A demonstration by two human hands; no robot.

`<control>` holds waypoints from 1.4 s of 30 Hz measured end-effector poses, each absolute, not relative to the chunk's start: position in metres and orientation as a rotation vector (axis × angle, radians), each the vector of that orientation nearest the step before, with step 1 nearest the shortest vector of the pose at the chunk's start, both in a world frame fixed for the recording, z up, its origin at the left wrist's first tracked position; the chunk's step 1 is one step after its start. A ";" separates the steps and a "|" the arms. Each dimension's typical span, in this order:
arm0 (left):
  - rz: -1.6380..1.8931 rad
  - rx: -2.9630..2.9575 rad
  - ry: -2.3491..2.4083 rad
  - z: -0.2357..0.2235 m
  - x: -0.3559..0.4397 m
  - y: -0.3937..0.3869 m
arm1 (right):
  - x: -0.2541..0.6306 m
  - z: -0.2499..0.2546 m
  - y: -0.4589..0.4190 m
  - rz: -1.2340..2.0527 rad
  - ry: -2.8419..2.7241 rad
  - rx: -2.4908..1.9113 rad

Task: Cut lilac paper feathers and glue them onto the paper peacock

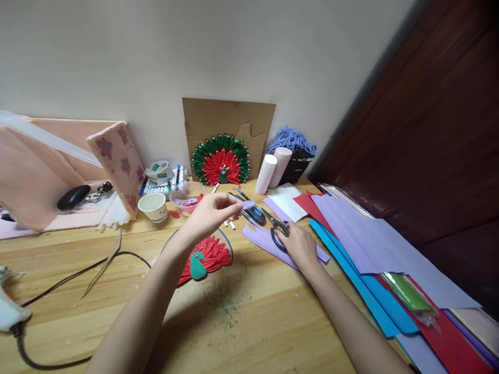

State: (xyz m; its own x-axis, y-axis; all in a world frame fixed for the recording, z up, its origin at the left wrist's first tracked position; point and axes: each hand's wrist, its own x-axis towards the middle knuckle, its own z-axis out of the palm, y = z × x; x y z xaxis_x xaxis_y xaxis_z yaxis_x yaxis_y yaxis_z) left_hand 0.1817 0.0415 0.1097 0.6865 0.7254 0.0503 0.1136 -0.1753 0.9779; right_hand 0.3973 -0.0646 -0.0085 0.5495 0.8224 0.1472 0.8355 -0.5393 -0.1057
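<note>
Blue cutter (257,214) lies between left hand (213,210), pinching a purple strip (248,205), and right hand (299,244), gripping scissors (276,223).

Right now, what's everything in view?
Scissors: 1, black, centre
Scrap: 1, lilac, centre
Front peacock: 1, red, green, centre
Rear peacock: 1, green, red, back
Cardboard: 1, brown, back
Rolls: 2, pale, back right
Yarn: 1, blue, back right
Sheets: several, lilac, red, blue, right
Bowl: 1, clear, left
Cup: 1, white, left
Markers: several, white, back left
Mouse: 1, black, left
Table: 1, tan, below
Left hand: 1, bare, pinching scrap
Right hand: 1, bare, at scissors
</note>
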 end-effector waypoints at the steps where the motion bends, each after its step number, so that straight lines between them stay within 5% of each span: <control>1: 0.628 1.731 0.699 0.114 0.174 0.041 | 0.396 -0.008 -0.064 -0.136 -1.407 -2.642; 6: 0.551 1.912 0.803 0.124 0.140 0.032 | 0.369 0.026 -0.058 -0.202 -1.446 -2.351; 10: 0.581 1.996 0.842 0.122 0.123 0.032 | 0.317 0.084 -0.047 0.311 -1.599 -1.555; 14: 0.648 1.921 0.879 0.125 0.108 0.038 | 0.272 0.116 -0.027 0.497 -1.623 -1.332; 32: 1.105 1.900 0.814 0.129 0.103 0.034 | 0.269 0.108 -0.008 0.613 -1.455 -1.094; 42: 1.199 2.124 0.794 0.128 0.108 0.033 | 0.277 0.114 -0.012 0.274 -1.652 -1.123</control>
